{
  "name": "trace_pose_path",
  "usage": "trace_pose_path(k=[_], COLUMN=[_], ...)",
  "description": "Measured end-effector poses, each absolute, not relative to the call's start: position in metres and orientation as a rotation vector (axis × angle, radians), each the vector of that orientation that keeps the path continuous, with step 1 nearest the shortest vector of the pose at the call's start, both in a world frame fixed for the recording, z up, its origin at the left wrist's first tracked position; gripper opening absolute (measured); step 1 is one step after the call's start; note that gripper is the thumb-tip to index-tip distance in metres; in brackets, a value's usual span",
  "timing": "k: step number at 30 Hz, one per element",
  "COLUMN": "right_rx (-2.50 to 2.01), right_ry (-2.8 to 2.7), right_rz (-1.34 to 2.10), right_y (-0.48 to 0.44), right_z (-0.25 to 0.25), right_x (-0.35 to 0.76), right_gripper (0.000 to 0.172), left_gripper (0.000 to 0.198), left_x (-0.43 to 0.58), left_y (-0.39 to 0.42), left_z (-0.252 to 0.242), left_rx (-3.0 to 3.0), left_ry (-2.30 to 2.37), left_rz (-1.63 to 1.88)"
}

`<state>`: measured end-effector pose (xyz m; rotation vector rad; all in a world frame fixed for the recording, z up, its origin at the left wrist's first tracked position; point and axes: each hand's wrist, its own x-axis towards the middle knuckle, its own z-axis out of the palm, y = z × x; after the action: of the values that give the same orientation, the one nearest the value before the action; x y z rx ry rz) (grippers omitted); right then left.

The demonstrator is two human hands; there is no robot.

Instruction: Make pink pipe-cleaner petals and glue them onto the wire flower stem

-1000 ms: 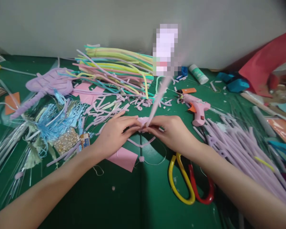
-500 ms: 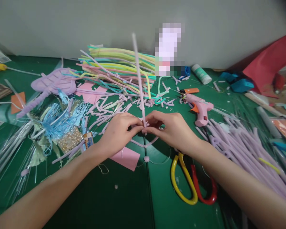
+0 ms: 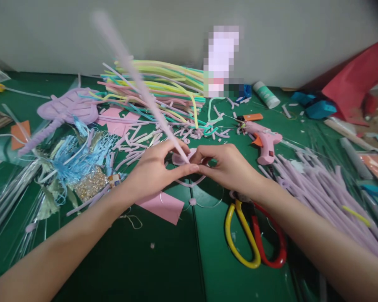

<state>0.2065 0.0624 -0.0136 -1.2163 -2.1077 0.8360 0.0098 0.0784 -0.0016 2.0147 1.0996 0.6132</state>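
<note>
Both hands meet over the middle of the green table. A long pale purple pipe cleaner [image 3: 145, 94] slants up and to the left from between them, its upper end blurred. My left hand [image 3: 159, 165] is closed, thumb and fingers pinching around the pipe cleaner's lower end. Against it, my right hand [image 3: 223, 165] pinches at the same spot, where the fingers hide the exact grip. A small coiled purple piece shows behind the fingertips. Just below hangs or lies a curved purple strip [image 3: 192, 183], along with a thin thread and a small purple pompom [image 3: 192, 201].
A pink card [image 3: 164, 208] and scissors with yellow and red handles [image 3: 256, 235] lie close to the wrists. A pink glue gun [image 3: 264, 140] is at right, beside a purple pipe cleaner bundle [image 3: 324, 193]. Behind are colourful pipe cleaners [image 3: 157, 84]; blue tassels [image 3: 72, 155] lie left.
The pipe cleaner has swung from nearly upright to a leftward slant. My left hand has opened its grip a little around it, and a coiled piece now shows behind the fingers.
</note>
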Motion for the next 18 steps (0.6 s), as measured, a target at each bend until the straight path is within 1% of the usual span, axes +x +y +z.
trace_pose_path(k=[4,5,8,10,13,18], right_rx=[-1.189,-1.188,-1.208,-1.236,-1.273,-1.252], right_ry=[-2.101,-2.091,-2.025,-1.978,-1.967,-1.971], right_rz=[0.842,0.877,1.024,1.068,1.055,0.984], right_y=[0.063,0.064,0.063,0.062,0.060,0.056], right_z=[-0.013,-0.012,-0.013,-0.013,-0.015,-0.017], right_x=[0.207,0.208,0.213,0.217,0.219,0.216], right_gripper=[0.016,0.015,0.011,0.011,0.010,0.005], left_gripper=[0.010,0.009,0.014,0.016,0.015,0.005], left_x=[0.011,0.011,0.007,0.004,0.002,0.006], left_y=[0.082,0.083,0.086,0.088,0.090,0.087], left_z=[-0.007,-0.008,-0.011,-0.012,-0.013,-0.014], left_rx=[1.988,1.958,1.870,1.836,1.873,2.062], left_ry=[0.925,0.900,0.904,0.912,0.859,0.822], left_rz=[0.733,0.741,0.688,0.626,0.574,0.600])
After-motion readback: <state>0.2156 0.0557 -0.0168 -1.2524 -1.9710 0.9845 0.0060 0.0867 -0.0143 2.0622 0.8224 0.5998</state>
